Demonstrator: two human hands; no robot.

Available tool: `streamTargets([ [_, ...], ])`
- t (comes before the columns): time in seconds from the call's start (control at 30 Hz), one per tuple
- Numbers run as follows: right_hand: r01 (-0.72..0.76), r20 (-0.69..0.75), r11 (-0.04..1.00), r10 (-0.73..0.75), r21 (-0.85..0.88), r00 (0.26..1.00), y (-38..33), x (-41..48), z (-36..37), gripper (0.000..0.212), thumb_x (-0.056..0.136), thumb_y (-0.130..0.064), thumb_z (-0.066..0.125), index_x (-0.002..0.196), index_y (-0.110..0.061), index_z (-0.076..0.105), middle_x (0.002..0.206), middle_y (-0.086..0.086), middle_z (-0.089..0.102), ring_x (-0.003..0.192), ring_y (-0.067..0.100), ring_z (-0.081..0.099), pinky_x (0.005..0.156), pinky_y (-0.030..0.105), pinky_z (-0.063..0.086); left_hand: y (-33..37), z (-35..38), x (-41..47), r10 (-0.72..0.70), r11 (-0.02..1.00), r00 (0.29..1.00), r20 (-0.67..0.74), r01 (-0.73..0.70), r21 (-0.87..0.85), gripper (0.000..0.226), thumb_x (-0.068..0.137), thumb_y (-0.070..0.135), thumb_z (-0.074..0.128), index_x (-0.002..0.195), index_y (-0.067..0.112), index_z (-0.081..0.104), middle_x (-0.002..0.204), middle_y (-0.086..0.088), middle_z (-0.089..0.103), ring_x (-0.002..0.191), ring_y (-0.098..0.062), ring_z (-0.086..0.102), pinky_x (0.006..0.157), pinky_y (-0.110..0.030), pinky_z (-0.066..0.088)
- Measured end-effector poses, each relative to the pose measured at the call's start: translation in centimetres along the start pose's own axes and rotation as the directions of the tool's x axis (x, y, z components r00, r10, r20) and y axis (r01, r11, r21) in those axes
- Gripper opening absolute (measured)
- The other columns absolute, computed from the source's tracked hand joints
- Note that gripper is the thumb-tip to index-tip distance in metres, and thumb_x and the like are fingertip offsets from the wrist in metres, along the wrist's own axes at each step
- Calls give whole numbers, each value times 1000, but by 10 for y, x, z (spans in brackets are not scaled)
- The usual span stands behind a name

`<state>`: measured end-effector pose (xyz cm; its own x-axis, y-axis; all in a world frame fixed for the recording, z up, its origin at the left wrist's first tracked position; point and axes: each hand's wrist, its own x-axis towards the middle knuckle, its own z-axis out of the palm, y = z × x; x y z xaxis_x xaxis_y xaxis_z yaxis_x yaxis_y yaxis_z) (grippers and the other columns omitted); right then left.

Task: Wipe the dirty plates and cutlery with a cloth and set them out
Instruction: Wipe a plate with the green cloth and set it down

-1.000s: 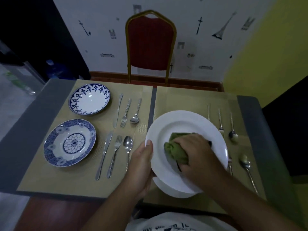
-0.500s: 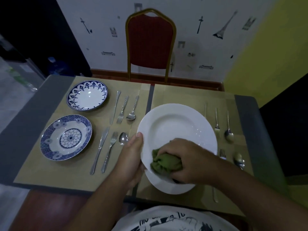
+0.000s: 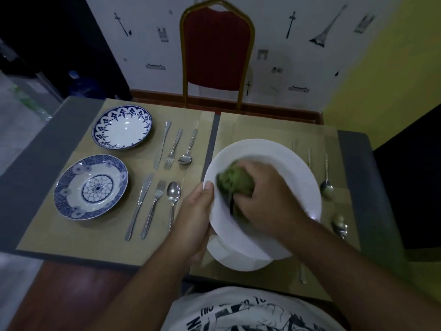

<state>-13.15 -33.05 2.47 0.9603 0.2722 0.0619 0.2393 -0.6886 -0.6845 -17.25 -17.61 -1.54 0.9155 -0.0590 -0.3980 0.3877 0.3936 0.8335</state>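
A large white plate is held tilted above the right placemat. My left hand grips its left rim, thumb on the upper face. My right hand holds a bunched green cloth against the plate's left half. A second white plate lies flat underneath, partly hidden. On the left placemat lie two blue-patterned plates, each with a knife, fork and spoon to its right. More cutlery lies to the right of the white plates.
A red chair stands behind the grey table. Two tan placemats cover most of the tabletop. A yellow wall is at the right and a dark seat at the table's right side.
My right hand has carried the cloth from the plate's lower left up toward its middle left. The plate stays tilted in my left hand.
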Motion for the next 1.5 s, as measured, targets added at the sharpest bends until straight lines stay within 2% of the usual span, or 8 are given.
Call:
streamTargets([
  [0.1,-73,-58,997,74,14,996,4,16,-6,49,75,-28,72,121,-24,56,112,-4,60,104,17,52,94,39,47,3,-1,-1,-35,999,999,11,35,-1,37,108,39,40,126,27,69,124,-10,72,113,-28,70,83,-35,60],
  [0.4,330,295,943,-303,-44,906,19,-16,4,33,73,-38,70,104,-31,61,98,-13,62,92,14,54,83,40,44,4,-6,4,-66,996,995,-76,62,-58,38,109,35,38,125,17,68,122,-18,72,114,-36,69,99,-56,53],
  [0.57,125,31,952,-121,-279,992,20,22,-3,50,75,-31,67,124,-27,55,120,-6,58,112,22,47,98,43,36,1,-7,2,-67,996,997,-40,65,-57,35,108,38,40,121,28,71,123,-10,73,109,-27,72,72,-34,60],
  [0.73,32,232,999,-31,-2,972,34,3,-18,60,89,-61,44,143,-47,23,152,-19,25,134,2,21,112,37,22,4,-15,9,-55,992,997,-47,49,-114,41,107,40,39,134,19,61,121,-13,73,105,-29,73,73,-36,61],
  [0.83,122,253,982,-83,-145,964,42,-9,-23,63,90,-60,44,147,-49,20,154,-15,29,136,10,24,109,38,25,4,-17,11,-57,991,997,-60,49,-128,41,107,40,39,130,16,64,110,-12,77,90,-25,76,61,-31,60],
  [1.03,325,154,890,-290,-320,945,23,-6,10,51,78,-54,59,125,-36,58,119,-5,53,116,19,46,106,41,31,-3,-6,8,-115,986,993,-22,111,-125,41,109,39,36,123,23,70,122,-15,72,111,-31,71,78,-37,61],
  [1.23,75,16,916,-75,-395,997,49,14,-5,55,73,-37,61,124,-17,62,133,4,57,122,25,49,109,42,35,8,-12,12,-36,995,993,-116,24,-96,40,108,34,40,100,31,79,108,-8,78,93,-23,77,62,-33,60],
  [1.5,250,159,935,-215,-250,964,31,12,21,48,76,-39,60,122,-24,62,129,-4,60,122,17,48,111,36,31,-8,-8,12,-110,986,990,-84,98,-137,39,108,35,38,132,16,63,124,-16,71,112,-32,70,80,-39,61],
])
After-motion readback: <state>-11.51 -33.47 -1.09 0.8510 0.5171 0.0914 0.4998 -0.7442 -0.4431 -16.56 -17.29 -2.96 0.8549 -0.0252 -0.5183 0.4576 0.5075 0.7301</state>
